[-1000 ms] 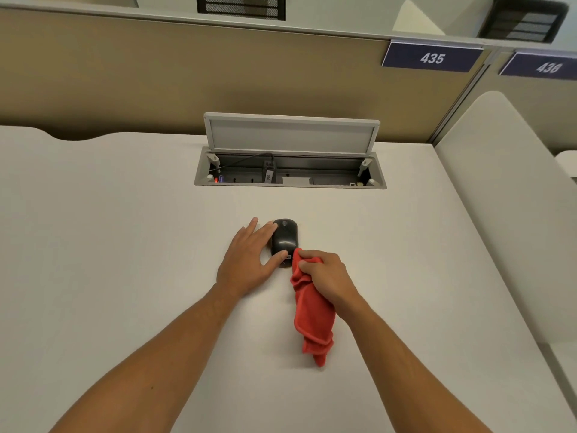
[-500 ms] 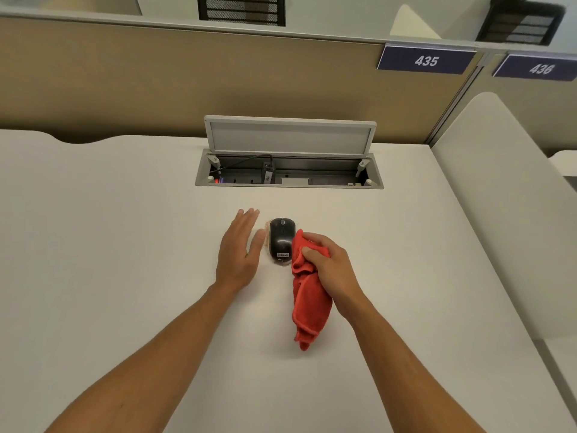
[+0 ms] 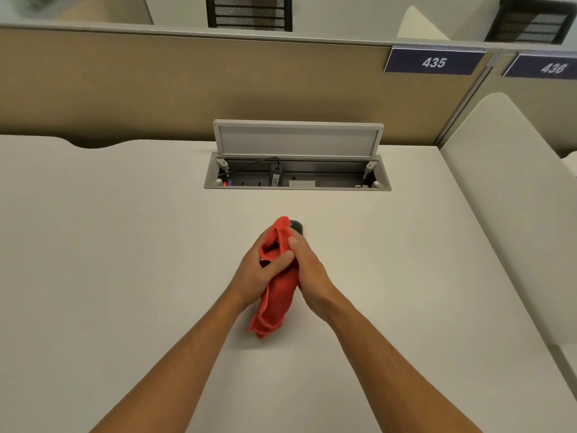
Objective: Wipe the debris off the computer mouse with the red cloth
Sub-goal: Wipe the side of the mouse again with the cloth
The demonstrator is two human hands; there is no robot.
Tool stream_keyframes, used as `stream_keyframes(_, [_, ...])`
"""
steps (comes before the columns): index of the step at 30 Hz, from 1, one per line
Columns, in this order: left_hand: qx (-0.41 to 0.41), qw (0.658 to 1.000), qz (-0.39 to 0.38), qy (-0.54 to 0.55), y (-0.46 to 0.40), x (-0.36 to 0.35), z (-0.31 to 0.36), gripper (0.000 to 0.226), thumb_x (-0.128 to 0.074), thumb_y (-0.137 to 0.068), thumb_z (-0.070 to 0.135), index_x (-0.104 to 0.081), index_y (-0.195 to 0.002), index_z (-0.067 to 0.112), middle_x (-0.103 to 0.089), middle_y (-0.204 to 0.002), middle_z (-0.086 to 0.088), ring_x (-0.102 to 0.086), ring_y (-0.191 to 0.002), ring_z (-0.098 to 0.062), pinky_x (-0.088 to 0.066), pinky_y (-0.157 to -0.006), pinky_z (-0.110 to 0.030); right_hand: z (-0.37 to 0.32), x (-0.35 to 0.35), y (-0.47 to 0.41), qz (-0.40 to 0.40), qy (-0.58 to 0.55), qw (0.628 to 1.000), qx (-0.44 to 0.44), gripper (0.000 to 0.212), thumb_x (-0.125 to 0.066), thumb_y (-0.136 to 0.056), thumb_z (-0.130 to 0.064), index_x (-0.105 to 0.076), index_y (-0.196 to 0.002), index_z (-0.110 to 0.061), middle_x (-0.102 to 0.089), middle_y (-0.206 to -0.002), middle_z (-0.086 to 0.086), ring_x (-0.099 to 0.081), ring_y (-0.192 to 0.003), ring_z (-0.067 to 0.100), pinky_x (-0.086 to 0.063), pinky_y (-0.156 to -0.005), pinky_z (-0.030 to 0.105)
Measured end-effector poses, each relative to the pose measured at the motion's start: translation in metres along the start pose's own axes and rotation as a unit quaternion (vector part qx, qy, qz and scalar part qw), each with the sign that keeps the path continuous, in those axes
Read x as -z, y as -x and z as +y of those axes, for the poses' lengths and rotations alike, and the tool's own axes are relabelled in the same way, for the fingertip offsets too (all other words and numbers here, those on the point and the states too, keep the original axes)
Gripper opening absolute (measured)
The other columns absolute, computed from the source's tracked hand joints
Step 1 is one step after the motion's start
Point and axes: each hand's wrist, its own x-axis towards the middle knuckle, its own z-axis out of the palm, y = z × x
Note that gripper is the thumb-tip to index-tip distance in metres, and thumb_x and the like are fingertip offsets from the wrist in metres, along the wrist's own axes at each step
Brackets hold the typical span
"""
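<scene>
The red cloth (image 3: 277, 300) is bunched between both hands at the desk's middle, its tail hanging down onto the white desk (image 3: 125, 260). The black computer mouse (image 3: 296, 227) is almost fully covered by the cloth; only its far dark tip peeks out at the top right. My left hand (image 3: 256, 276) cups the wrapped mouse from the left, thumb pressed across the cloth. My right hand (image 3: 310, 276) closes on the cloth from the right, fingertips on its upper fold.
An open cable box (image 3: 296, 179) with its lid raised is sunk into the desk just beyond the hands, with plugs and a cable inside. A tan partition (image 3: 156, 89) stands behind it. A white side panel (image 3: 512, 198) borders the desk on the right.
My left hand, which lay flat beside the mouse, has closed around it. My right hand has brought the red cloth over the mouse, covering nearly all of it.
</scene>
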Motion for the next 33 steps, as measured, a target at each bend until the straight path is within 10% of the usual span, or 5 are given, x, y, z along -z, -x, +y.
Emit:
stream_keyframes(7, [0.036,0.996,0.031,-0.075,-0.001,0.017,0.001,0.047,-0.068,-0.088,0.034,-0.052,-0.123,0.062,-0.064,-0.117,0.030,-0.061,-0.109,0.004,-0.049,-0.092,-0.020,-0.006,0.011,-0.001,-0.066,0.085,0.994,-0.014,0.047,-0.027,-0.097,-0.061,-0.059,-0.127,-0.044,-0.065,-0.124,-0.011,-0.060,-0.112,0.000,-0.048,-0.097,0.028])
stream_keyframes(11, [0.038,0.992,0.023,-0.114,-0.007,0.025,0.001,0.045,-0.063,-0.093,0.025,-0.057,-0.126,0.055,-0.066,-0.118,0.026,-0.061,-0.110,0.004,-0.045,-0.096,-0.022,0.004,0.030,-0.010,0.043,0.134,0.989,0.052,0.034,-0.037,-0.100,-0.042,-0.070,-0.110,-0.040,-0.071,-0.103,-0.013,-0.064,-0.095,0.000,-0.049,-0.079,0.023])
stream_keyframes(14, [0.054,0.988,0.037,-0.142,-0.012,0.032,-0.001,0.046,-0.063,-0.095,0.021,-0.056,-0.136,0.040,-0.063,-0.130,0.015,-0.058,-0.118,-0.004,-0.043,-0.106,-0.029,0.018,0.049,-0.025,0.130,0.214,0.965,0.078,0.030,-0.050,-0.099,-0.029,-0.064,-0.125,-0.028,-0.063,-0.125,-0.011,-0.057,-0.107,-0.001,-0.045,-0.084,0.011])
stream_keyframes(20, [0.043,0.971,0.028,-0.232,-0.024,0.043,0.001,0.046,-0.060,-0.097,0.028,-0.050,-0.137,0.048,-0.053,-0.129,0.020,-0.052,-0.114,-0.005,-0.034,-0.090,-0.011,0.043,0.072,-0.049,0.100,0.370,0.918,0.104,0.051,-0.061,-0.093,-0.033,-0.049,-0.141,-0.022,-0.047,-0.146,-0.005,-0.040,-0.134,0.011,-0.027,-0.109,0.022])
stream_keyframes(33, [0.029,0.915,-0.096,-0.392,-0.041,0.039,0.004,0.048,-0.054,-0.098,0.040,-0.041,-0.142,0.054,-0.039,-0.149,0.018,-0.045,-0.130,-0.011,-0.040,-0.108,-0.038,0.053,0.077,-0.066,0.071,0.407,0.893,0.182,0.050,-0.065,-0.089,-0.034,-0.053,-0.137,-0.029,-0.051,-0.143,-0.011,-0.044,-0.133,0.006,-0.034,-0.111,0.044])
